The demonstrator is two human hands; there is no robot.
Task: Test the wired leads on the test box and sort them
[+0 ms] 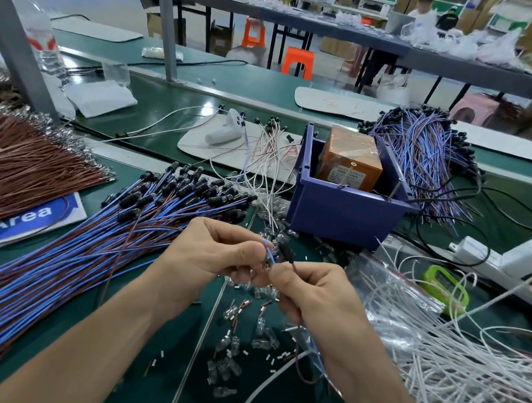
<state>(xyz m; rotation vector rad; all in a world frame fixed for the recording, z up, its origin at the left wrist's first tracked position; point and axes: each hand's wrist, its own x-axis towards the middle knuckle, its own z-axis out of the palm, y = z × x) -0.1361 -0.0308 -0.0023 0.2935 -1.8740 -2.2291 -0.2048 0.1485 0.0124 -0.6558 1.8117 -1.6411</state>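
Both hands sit low centre of the frame, working one lead (285, 252).

- left hand (208, 254): narrow grip, thumb and forefinger pinching the blue wire.
- right hand (310, 294): narrow grip, pinching the brown wire just below the black sleeve.
- The hands are nearly touching, with only a short span of lead between them. The sleeve stands up at the top of that span, tilted toward upper right.

The test box (350, 159) is orange and sits inside the blue bin (340, 210), centre right, above and right of the hands. It is apart from the lead, no contact. Its contact points are too small to make out.

Key relation: the box lies up-right from the grip, roughly the way the sleeve points. The right hand is nearer, so my read is a forward-right reach led by that side, with the lead not yet tested.

For sorting, the pile of blue-and-brown leads (85, 246) fans across the left of the counter (151, 388), and a second pile (431, 154) lies upper right behind the bin. Which one is tested I can't tell; I'd guess the far one.

Risk: the loose white wires (454, 375) at lower right run close to the right forearm and could snag on the reach.
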